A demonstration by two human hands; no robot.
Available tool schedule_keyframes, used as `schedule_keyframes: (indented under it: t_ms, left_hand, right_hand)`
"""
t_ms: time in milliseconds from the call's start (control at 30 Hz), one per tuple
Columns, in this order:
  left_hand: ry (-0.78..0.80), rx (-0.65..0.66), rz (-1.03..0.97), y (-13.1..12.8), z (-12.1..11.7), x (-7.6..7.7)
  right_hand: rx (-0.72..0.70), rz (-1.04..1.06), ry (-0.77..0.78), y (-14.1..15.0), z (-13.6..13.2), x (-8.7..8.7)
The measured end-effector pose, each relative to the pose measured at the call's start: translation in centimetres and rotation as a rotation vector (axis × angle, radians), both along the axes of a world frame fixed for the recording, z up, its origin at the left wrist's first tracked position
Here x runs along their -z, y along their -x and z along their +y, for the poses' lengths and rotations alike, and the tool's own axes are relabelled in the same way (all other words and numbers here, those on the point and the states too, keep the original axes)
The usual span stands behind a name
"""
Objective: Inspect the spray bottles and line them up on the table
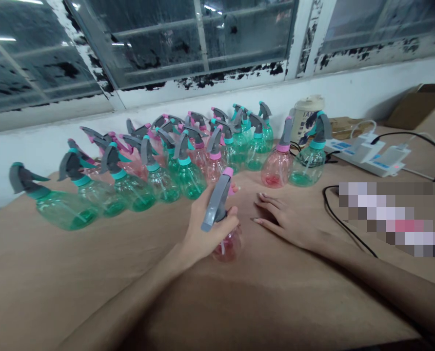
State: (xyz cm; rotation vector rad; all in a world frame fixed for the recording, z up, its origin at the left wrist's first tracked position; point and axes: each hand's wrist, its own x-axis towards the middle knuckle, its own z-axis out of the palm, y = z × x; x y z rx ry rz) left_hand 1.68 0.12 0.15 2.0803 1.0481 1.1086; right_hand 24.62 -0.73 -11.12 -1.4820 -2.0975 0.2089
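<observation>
My left hand is wrapped round the neck of a pink spray bottle with a grey trigger head, standing on the brown table. Just to its right, my right hand lies flat on the table with its fingers stretched out, holding nothing and apart from the bottle. Behind both hands stands a crowd of several green and pink spray bottles. A pink bottle and a green bottle stand apart to the right.
A white power strip with plugged-in leads lies at the right, and a black cable runs over the table. A cream jar and a cardboard box stand by the white wall under the windows.
</observation>
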Motion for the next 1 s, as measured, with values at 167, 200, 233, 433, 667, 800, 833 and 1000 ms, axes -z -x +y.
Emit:
schedule_keyframes:
  t_ms: [167,200,233,433,667,800,833,1000]
  left_hand:
    - [-0.039,0.01,-0.001,0.0,0.0,-0.2]
    - [-0.037,0.009,-0.001,-0.1,0.0,-0.2]
    - [-0.033,0.009,-0.001,-0.1,-0.1,-0.3]
    - [-0.056,0.015,-0.002,0.1,-0.1,-0.6]
    - [-0.064,0.045,0.008,0.3,-0.4,-1.0]
    - [-0.075,0.028,0.0,0.3,-0.1,-0.6]
    - [-0.073,0.015,-0.009,0.2,0.0,-0.5]
    - [-0.082,-0.001,-0.031,0.2,-0.2,0.1]
  right_hand:
    - [-0.004,-0.019,0.011,0.0,-0.1,-0.2]
    - [-0.003,-0.013,0.012,0.0,-0.1,-0.2]
    - [-0.003,-0.006,0.013,0.0,-0.1,-0.3]
    - [0.012,-0.002,0.03,0.1,-0.1,-0.2]
    - [-0.002,0.06,0.071,0.3,-0.2,-0.9]
    - [-0.016,0.17,0.084,1.0,-0.8,-1.8]
    - [-0.023,0.207,0.092,1.3,-1.0,-2.0]
    - [-0.105,0.3,0.127,2.4,-2.1,-2.6]
